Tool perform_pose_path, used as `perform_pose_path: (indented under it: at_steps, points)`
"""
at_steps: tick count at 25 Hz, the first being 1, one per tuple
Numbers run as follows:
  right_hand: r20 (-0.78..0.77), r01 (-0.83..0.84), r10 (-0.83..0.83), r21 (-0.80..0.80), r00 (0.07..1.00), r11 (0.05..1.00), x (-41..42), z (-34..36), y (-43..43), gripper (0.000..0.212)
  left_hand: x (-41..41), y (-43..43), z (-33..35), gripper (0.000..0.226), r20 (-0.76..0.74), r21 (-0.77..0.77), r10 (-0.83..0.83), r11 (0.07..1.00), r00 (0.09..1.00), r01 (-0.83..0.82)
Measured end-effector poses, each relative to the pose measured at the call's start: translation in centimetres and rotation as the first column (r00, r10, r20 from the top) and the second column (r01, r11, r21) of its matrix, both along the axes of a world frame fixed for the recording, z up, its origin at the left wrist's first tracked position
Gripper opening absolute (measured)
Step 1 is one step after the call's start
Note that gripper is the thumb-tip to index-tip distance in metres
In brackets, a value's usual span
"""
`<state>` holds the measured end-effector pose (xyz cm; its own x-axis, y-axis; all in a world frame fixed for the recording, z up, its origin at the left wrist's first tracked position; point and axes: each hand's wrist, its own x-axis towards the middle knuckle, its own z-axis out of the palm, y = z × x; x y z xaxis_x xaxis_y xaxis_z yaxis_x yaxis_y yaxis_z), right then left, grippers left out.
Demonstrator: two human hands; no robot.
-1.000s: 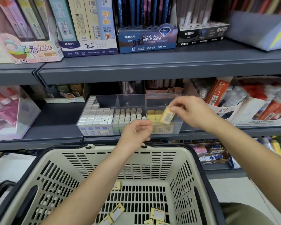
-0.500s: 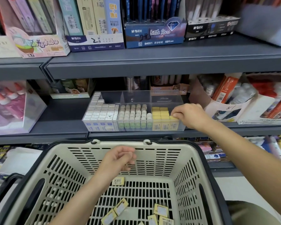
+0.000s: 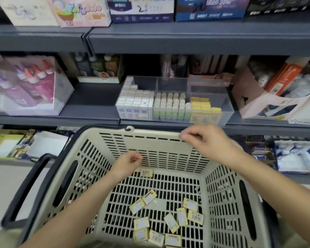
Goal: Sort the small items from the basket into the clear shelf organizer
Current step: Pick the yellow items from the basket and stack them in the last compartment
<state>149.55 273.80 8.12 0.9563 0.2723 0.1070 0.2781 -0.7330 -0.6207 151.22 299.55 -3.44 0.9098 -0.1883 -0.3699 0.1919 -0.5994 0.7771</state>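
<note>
— Lying flat and pointing every which way, yellow packets are sitting in the basket.
— Organizer is holding white, round-topped, yellow rows. Left hand and right hand are curling loosely, gripping nothing.

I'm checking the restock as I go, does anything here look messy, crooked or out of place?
Nothing looks spilled or damaged. The small yellow packets lie scattered at all angles on the basket floor, awaiting sorting. In the clear organizer, the rows stand tidy; only the yellow section is part-filled.
</note>
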Motion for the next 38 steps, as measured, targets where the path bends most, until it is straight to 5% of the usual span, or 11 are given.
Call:
perform_pose_path:
  at_steps: [3,8,15,22,26,29,34,38]
  points:
    - [-0.220,-0.249,0.200,-0.227,0.955,0.942,-0.6,-3.4,4.0,0.021,-0.2,0.9,-3.2,0.016,-0.001,0.089,-0.048,0.995,0.999,0.048]
    - [-0.439,-0.273,0.069,-0.421,0.896,0.865,-0.1,-11.7,8.2,0.025,-1.0,0.0,-6.4,0.035,0.120,0.316,-0.297,0.916,0.947,0.247]
    - [-0.639,-0.265,0.020,-0.289,0.769,0.920,-2.7,-19.8,9.7,0.054,-1.1,-0.7,-8.4,0.054,0.021,0.506,-0.416,0.789,0.909,0.349]
    - [-0.558,-0.295,0.110,-0.253,0.823,0.921,-3.7,-19.9,9.3,0.039,-1.7,-0.1,-8.7,0.039,-0.024,0.545,-0.383,0.769,0.923,0.333]
    - [-0.605,-0.078,0.046,-0.027,0.795,0.997,-2.7,-18.6,8.8,0.024,-1.3,0.1,-8.3,0.033,-0.179,0.410,-0.239,0.864,0.954,0.293]
    - [-0.609,0.018,0.004,0.030,0.793,0.999,-2.1,-17.9,8.8,0.015,-0.9,0.6,-7.6,0.028,-0.404,0.050,-0.056,0.995,0.913,0.083]
    - [-0.623,0.109,-0.021,0.104,0.782,0.989,-1.7,-17.5,9.3,0.009,-0.9,1.0,-6.2,0.023,-0.616,-0.281,-0.088,0.953,0.782,-0.114]
    - [-0.659,0.229,-0.045,0.196,0.751,0.953,-2.1,-17.9,9.9,0.012,-0.7,1.6,-6.0,0.036,-0.693,-0.350,-0.169,0.929,0.701,-0.122]
